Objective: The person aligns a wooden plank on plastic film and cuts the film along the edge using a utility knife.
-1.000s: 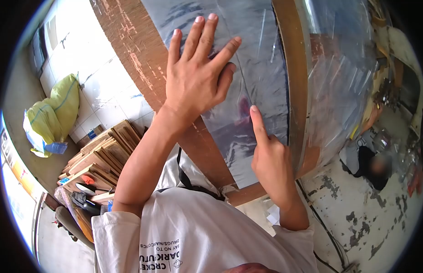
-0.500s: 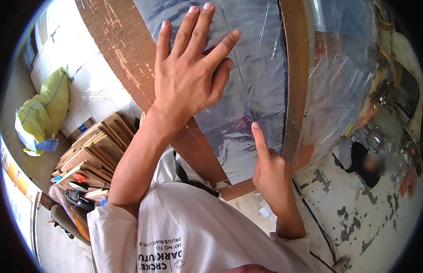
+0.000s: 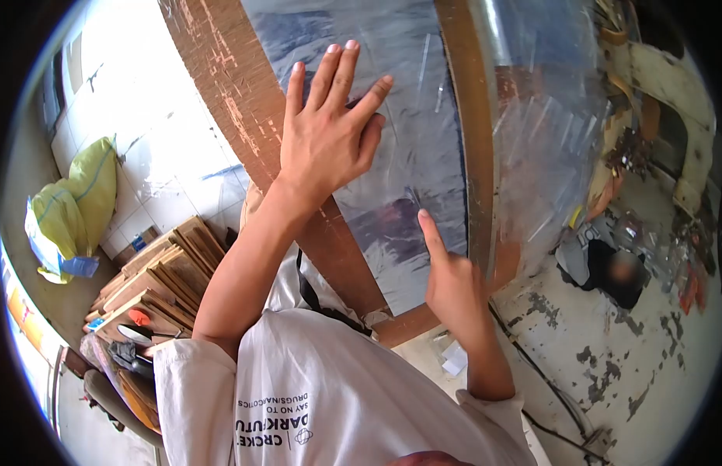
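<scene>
A glossy, clear plastic-like sheet (image 3: 407, 256) lies over a brown wooden board (image 3: 349, 268). My left hand (image 3: 326, 140) rests on the sheet's upper part, palm down, fingers spread. Lower right of it, my right hand (image 3: 458, 287) is closed, with the index finger stretched forward along the sheet. A thin dark pointed tip (image 3: 414, 197) shows just ahead of that fingertip. Whatever the curled fingers hold is hidden beneath the hand.
More clear plastic sheeting (image 3: 543, 147) hangs beyond the board's right edge. Stacked wooden pieces (image 3: 163, 264) and a yellow-green sack (image 3: 85, 194) stand at left. A dark cable (image 3: 539, 377) runs across the worn floor, near a black cloth-like item (image 3: 613, 279).
The view has shifted and turned slightly, so the board appears farther left. Both hands stay on the sheet in nearly the same places. The thin tip ahead of my right index finger shows more clearly.
</scene>
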{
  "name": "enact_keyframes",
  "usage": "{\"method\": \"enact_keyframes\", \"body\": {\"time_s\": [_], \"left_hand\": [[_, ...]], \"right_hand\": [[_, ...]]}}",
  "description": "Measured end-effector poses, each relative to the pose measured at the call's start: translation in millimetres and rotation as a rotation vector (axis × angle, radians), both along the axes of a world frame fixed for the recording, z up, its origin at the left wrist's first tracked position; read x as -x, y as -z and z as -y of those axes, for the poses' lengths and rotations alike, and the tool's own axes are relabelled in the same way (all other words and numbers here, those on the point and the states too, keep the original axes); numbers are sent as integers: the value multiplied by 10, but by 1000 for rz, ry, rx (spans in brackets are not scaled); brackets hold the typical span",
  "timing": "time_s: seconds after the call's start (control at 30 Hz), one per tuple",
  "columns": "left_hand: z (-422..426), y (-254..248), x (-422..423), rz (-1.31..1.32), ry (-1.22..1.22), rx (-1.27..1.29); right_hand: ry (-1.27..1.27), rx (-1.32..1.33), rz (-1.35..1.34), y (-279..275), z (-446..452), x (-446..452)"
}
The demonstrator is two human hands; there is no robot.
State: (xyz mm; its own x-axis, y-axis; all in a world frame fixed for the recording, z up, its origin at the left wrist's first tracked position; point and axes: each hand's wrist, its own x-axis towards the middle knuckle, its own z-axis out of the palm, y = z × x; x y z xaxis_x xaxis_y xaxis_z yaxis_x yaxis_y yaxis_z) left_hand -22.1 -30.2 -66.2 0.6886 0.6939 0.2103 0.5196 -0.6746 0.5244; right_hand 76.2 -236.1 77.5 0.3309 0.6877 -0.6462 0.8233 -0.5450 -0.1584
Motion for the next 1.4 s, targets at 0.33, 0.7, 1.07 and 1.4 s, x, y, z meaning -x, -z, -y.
{"method": "enact_keyframes", "body": {"time_s": [0.33,0.7,1.07,1.4], "left_hand": [[12,-11,25,-15,75,-108],[-201,-329,342,-91,976,-161],[-37,-282,228,-14,1161,-762],[-161,-470,107,-83,1199,-356]], "right_hand": [[311,-535,-92,-275,221,39],[1331,-1195,-896,987,339,115],[1390,-1380,-789,1203,303,251],[1188,-1473,-291,1322,209,425]]}}
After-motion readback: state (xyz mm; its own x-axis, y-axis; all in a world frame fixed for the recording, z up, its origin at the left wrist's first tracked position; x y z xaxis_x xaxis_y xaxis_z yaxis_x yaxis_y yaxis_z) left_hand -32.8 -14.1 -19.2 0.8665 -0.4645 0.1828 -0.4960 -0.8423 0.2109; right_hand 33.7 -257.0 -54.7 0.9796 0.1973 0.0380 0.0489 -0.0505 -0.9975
